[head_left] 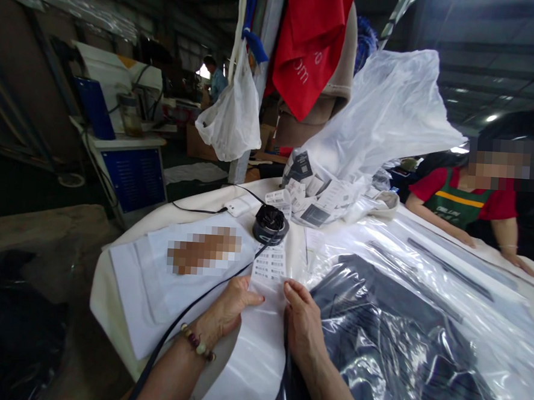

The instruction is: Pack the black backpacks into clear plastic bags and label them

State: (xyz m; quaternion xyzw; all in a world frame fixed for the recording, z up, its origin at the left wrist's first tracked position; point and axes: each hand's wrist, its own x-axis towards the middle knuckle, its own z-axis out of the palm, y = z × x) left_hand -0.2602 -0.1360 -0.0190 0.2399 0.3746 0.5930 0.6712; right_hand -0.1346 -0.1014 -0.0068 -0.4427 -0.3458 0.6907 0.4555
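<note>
Between the two hands, above the near middle of the white-covered tabletop [122, 275], is a white barcode label sheet [269, 268]. Rows of small black barcodes run in two columns across its upper part; the characters beside them are too small to read. The left hand [231, 306] has its grip closed on the left edge, thumb laid over the paper; the right hand [304, 318] pinches the right edge between thumb and fingers. A beaded bracelet [198, 342] circles the left wrist.

Just beyond the sheet sits a dark round holder [270, 231] with black cord bundled on top. A black strap [207, 293] runs from near it toward the viewer, crossing over the left forearm. White papers [134, 300] lie to the left, and dark garments in clear plastic [390, 328] spread to the right. Farther back, printed tags [328, 198] spill around a translucent plastic bag [385, 117]. Red cloth [310, 40] hangs above, its white lettering ending in "om". At the far right, a co-worker in a green apron [459, 200] leans on the tabletop; the apron's lettering is unclear.
</note>
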